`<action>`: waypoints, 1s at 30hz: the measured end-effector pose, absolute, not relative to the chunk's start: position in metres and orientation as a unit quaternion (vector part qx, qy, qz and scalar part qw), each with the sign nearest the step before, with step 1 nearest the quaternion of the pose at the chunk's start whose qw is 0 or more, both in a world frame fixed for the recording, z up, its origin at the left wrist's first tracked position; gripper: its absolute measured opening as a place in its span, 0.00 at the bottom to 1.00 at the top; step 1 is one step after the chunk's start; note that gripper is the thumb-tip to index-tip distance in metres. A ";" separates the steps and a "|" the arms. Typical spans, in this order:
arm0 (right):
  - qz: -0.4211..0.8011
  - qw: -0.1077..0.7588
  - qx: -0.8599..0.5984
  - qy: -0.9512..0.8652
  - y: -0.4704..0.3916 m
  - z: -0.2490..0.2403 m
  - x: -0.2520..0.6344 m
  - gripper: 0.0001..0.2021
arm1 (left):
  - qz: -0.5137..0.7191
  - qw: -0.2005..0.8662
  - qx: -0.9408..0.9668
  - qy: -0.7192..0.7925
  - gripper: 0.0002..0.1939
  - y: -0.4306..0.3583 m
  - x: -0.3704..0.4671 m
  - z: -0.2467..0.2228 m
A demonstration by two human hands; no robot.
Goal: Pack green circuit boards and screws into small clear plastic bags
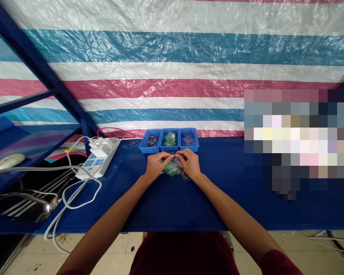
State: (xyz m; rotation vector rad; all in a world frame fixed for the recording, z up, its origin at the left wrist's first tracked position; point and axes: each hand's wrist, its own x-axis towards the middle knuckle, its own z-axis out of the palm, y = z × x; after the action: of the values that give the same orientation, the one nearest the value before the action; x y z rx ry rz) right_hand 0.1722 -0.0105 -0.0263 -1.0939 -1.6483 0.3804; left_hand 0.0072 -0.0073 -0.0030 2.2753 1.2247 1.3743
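Three blue bins stand side by side on the blue table (pixel 172 206). Dark, thin pieces lie in the left bin (pixel 149 149), green packets (pixel 170 138) in the middle one, and small clear bags (pixel 188 139) in the right one. Just in front of them, my left hand (pixel 156 165) and my right hand (pixel 190 163) nearly meet, each with its fingers pinched. Something small and dark shows between the fingertips, too small to name. Below the fingertips lies a loose pile of green and clear packets (pixel 173 168), partly covered by my hands.
A white power strip (pixel 103 158) with plugs and looping white cables (pixel 99 191) lies at the left. A white mouse-like object (pixel 8 161) rests on a shelf at the far left. The right side is pixelated. A striped plastic sheet (pixel 166 46) hangs behind.
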 end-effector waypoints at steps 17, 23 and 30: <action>0.150 0.560 -0.429 -0.693 -0.015 -0.020 0.172 0.10 | 0.471 0.122 0.766 0.419 0.11 -0.008 0.007 -0.002; 0.200 0.544 -0.398 -0.711 -0.020 -0.014 0.172 0.12 | 0.478 0.222 0.738 0.423 0.09 -0.003 0.004 -0.004; 0.239 0.535 -0.398 -0.706 -0.019 -0.014 0.174 0.14 | 0.501 0.312 0.689 0.422 0.11 0.001 0.004 -0.008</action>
State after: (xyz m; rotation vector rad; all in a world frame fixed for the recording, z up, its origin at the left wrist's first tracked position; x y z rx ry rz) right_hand 0.1737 -0.0187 -0.0135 -0.9484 -1.6811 0.5701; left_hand 0.0040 0.0012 -0.0085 1.8179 1.1134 1.3211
